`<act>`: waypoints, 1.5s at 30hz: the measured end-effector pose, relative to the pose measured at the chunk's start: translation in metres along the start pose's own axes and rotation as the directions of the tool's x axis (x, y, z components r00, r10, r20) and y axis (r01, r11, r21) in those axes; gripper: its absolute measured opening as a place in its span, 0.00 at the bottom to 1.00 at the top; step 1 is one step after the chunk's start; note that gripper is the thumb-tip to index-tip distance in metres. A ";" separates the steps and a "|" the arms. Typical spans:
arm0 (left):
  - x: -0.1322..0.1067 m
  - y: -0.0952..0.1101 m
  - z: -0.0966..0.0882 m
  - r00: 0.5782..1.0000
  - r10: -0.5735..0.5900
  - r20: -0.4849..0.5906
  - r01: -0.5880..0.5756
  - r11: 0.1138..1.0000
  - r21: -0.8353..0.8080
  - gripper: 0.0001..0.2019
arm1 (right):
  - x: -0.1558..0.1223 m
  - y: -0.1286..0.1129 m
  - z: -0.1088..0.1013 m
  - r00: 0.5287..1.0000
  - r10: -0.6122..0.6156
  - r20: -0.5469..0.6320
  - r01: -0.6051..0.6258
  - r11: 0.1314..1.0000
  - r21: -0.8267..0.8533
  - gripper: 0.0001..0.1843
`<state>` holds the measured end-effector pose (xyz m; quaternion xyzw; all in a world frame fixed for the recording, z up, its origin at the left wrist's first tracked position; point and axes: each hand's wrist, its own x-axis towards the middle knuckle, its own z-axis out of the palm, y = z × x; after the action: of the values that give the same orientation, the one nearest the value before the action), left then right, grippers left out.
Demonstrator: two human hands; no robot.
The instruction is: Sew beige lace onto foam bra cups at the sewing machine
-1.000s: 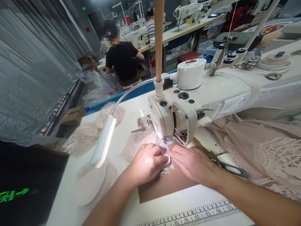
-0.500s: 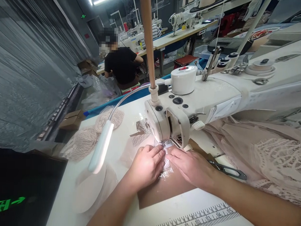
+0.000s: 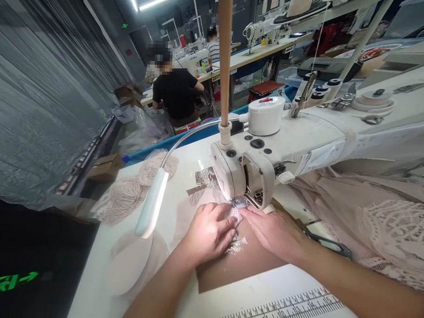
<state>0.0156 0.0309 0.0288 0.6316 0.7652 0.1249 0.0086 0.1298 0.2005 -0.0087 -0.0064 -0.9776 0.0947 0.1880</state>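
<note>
Under the sewing machine's needle end (image 3: pixel 232 178), a small pale lace piece (image 3: pixel 238 217) lies on a brown sheet (image 3: pixel 241 266). My left hand (image 3: pixel 209 231) bends over the lace from the left, thumb and fingers closed at its edge close to the presser foot. From the right, my right hand (image 3: pixel 275 231) rests flat, its fingers stretched together toward the foot with their tips at the lace. The needle tip is hidden behind the machine head and my fingers. Sheer pale fabric (image 3: pixel 184 218) spreads beyond my left hand.
A gooseneck lamp (image 3: pixel 152 203) hangs at the left above round fabric pieces (image 3: pixel 130 267) and lace pieces (image 3: pixel 118 200). Beige lace fabric (image 3: pixel 387 221) is heaped at the right, near scissors (image 3: pixel 330 244). A printed ruler (image 3: pixel 283 310) runs along the front. A co-worker (image 3: pixel 176 93) sits behind.
The whole view has shifted slightly, so things appear a bit further right. My left fingers have moved a little on the lace; both hands stay near the presser foot.
</note>
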 end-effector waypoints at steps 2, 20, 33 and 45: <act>0.000 0.000 0.000 0.998 0.049 -0.024 -0.051 0.997 -0.058 0.16 | -0.001 0.001 0.000 1.000 0.017 0.006 -0.017 1.000 0.024 0.21; 0.003 0.001 0.005 0.996 0.047 -0.071 -0.049 0.998 -0.036 0.13 | -0.002 -0.004 -0.009 0.992 -0.095 0.088 0.087 0.992 0.087 0.18; 0.007 -0.018 0.011 0.983 -0.093 -0.156 0.098 0.995 0.021 0.14 | 0.000 -0.001 -0.004 0.994 -0.110 0.016 0.108 0.992 0.070 0.20; 0.002 -0.033 0.014 0.922 -0.263 -0.283 0.289 0.956 0.054 0.14 | -0.006 0.012 0.008 0.988 -0.142 -0.064 0.139 0.989 -0.048 0.18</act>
<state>-0.0143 0.0301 0.0088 0.4939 0.8454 0.1716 -0.1094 0.1325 0.2106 -0.0207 0.0553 -0.9706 0.0595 0.2266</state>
